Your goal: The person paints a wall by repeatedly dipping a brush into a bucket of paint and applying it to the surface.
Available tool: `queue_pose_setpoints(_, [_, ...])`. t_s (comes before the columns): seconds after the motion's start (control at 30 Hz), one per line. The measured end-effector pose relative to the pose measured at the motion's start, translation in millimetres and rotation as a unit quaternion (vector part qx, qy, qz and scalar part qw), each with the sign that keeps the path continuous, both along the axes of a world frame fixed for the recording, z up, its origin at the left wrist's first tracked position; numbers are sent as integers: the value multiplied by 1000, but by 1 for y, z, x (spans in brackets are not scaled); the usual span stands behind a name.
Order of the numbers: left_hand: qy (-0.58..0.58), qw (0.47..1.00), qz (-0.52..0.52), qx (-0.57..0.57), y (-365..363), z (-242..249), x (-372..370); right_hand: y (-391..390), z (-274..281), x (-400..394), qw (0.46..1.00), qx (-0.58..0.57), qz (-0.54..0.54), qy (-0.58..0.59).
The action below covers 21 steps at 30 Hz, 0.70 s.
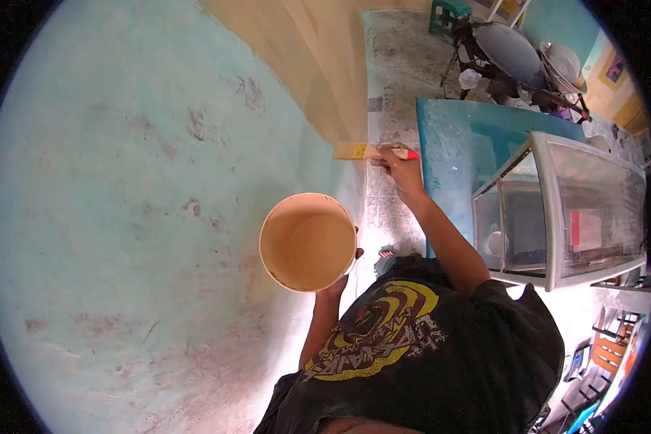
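Observation:
My right hand (398, 165) grips the handle of a paintbrush (375, 152) with a red tip. The bristles point left, at the lower edge of the tan paint (307, 94) on the wall. My left hand (343, 271) holds a round bucket (307, 242) from behind and below, so most of its fingers are hidden. The bucket's open mouth faces me, and its inside is coated tan. Around the tan area, the wall (159, 181) is pale green with scuffed, dark patches.
At the right, a glass-sided cabinet (550, 210) stands by a teal table (452, 137). Beyond it are a large pan (510, 54), stacked bowls (563, 64) and a green stool (448, 14). Chairs (607, 351) show at the lower right.

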<state>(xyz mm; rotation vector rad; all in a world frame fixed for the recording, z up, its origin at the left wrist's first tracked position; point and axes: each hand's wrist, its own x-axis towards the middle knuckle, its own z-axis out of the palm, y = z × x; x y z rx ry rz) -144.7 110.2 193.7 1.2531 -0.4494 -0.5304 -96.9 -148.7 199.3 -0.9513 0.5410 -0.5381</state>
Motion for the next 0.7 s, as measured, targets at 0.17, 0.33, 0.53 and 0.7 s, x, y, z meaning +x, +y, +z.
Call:
queue_pose_setpoints(0.17, [-73, 987, 59, 129, 6, -13, 4, -2, -24, 86, 996, -71, -48, -7])
queue_pose_setpoints(0.33, [78, 993, 83, 11, -8, 0, 9, -6, 0, 152, 979, -193, -59, -17])
queue_pose_setpoints(0.53, [286, 939, 112, -153, 8, 8, -13, -12, 131, 172, 966, -197, 4, -169])
queue_pose_setpoints(0.7, [310, 926, 137, -167, 9, 2, -22, -32, 168, 162, 954, -53, 56, -291])
